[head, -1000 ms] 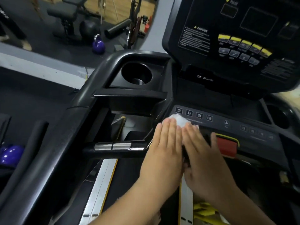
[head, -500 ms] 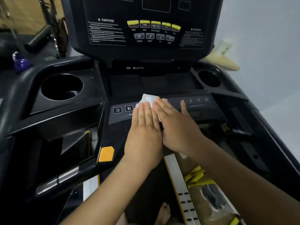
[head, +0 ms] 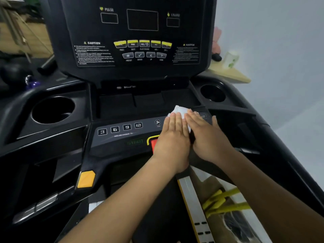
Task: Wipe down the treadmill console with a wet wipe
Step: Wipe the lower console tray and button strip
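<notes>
The black treadmill console (head: 122, 134) fills the view, with an upright display panel (head: 140, 32) above and a sloped button strip below. A white wet wipe (head: 179, 110) lies crumpled on the right half of that strip. My left hand (head: 172, 137) and my right hand (head: 208, 137) lie side by side with straight fingers, both pressing flat on the wipe. Most of the wipe is hidden under the fingers. My left hand partly covers the red stop button (head: 154, 142).
Round cup holders sit at the left (head: 52, 111) and right (head: 213, 92) of the console. The number keys 3, 6, 9, 12 (head: 120, 128) are left of my hands. A wooden shelf (head: 229, 74) with a pale bottle is behind on the right.
Both hands have slid the wipe rightwards along the button strip, from the left number keys past the fan key to the right half. The camera swung right with them.
</notes>
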Demonstrator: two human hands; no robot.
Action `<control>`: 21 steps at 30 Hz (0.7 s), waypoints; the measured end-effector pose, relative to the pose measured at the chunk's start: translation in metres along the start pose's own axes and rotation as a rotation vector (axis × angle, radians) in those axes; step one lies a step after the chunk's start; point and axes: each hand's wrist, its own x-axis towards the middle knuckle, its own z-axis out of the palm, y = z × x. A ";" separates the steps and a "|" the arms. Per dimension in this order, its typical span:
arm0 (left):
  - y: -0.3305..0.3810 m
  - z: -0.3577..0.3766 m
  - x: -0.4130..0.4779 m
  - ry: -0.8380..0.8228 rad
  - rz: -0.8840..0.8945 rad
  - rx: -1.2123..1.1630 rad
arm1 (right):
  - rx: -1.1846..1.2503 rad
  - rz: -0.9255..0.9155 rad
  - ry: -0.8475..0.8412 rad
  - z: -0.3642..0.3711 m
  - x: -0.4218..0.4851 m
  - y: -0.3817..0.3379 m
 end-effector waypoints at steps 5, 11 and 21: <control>0.045 -0.006 0.029 0.003 0.031 0.032 | 0.008 0.042 0.009 -0.004 -0.009 0.045; 0.096 0.009 0.016 0.090 0.027 0.061 | 0.209 0.056 0.049 0.014 -0.046 0.082; 0.119 0.037 0.017 0.575 0.196 -0.138 | 0.370 -0.060 0.087 0.045 -0.095 0.117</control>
